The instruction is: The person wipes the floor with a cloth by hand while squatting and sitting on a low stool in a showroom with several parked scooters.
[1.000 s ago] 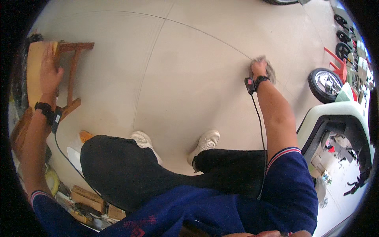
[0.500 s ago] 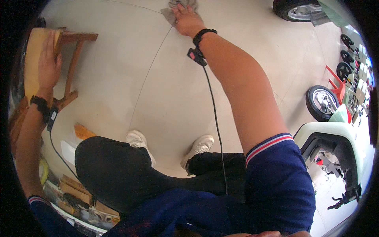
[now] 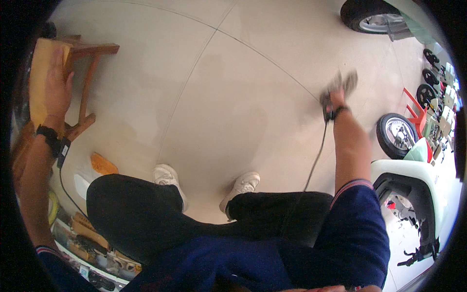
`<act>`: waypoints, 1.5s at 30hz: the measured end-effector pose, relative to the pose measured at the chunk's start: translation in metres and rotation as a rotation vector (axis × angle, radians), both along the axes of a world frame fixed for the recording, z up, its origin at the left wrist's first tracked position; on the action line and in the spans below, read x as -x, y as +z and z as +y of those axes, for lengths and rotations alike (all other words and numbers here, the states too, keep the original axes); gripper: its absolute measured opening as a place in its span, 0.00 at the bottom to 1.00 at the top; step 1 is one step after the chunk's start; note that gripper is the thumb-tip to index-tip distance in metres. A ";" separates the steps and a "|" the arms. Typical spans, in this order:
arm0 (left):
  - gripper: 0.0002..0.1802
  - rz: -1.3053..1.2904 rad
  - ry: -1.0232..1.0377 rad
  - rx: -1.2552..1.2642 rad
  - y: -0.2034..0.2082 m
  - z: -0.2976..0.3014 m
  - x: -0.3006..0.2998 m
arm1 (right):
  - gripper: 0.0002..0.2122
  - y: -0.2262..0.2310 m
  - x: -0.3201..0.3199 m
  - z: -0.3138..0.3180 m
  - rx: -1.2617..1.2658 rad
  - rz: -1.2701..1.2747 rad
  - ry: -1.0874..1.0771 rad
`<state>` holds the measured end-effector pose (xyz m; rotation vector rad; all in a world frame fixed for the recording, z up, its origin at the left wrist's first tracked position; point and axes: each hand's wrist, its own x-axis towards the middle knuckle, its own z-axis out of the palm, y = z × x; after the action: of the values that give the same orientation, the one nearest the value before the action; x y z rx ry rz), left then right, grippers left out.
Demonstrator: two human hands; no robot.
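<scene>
My left hand (image 3: 58,92) lies flat with its fingers stretched out on the yellowish wooden top (image 3: 41,80) of a brown wooden stool or bench at the far left. Out to the right, my right hand (image 3: 335,97) is low over the pale tiled floor (image 3: 228,117), smeared by motion. With it moves a grey cloth (image 3: 349,82), bunched at the hand and partly blurred. I cannot make out how the fingers lie on the cloth. Each wrist carries a black band with a small cabled device.
At the right are a scooter (image 3: 406,168), a wheel (image 3: 396,134), a red frame (image 3: 416,109) and a row of more scooters. Another tyre (image 3: 367,17) stands at the upper right. Near my left knee lie an orange piece (image 3: 103,163) and boxes of parts (image 3: 90,231).
My right hand has swept with the grey cloth from the top middle to the right and nearer to me. My left hand stays on the wooden top.
</scene>
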<state>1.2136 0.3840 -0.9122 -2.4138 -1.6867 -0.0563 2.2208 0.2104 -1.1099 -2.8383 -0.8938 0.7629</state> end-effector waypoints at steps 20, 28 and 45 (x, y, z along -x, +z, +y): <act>0.40 0.078 -0.058 0.012 0.055 -0.013 0.015 | 0.27 -0.026 0.163 0.162 -0.111 -0.102 0.623; 0.40 0.004 -0.088 -0.021 0.024 -0.002 0.014 | 0.29 -0.001 0.051 0.156 -0.011 0.166 0.369; 0.39 0.097 -0.032 0.018 0.045 -0.010 0.032 | 0.26 0.026 0.144 0.159 0.017 0.106 -0.005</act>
<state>1.1820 0.3740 -0.8676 -2.4150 -1.6138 0.0715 2.0767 0.3690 -1.0838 -2.7831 -0.8683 0.9144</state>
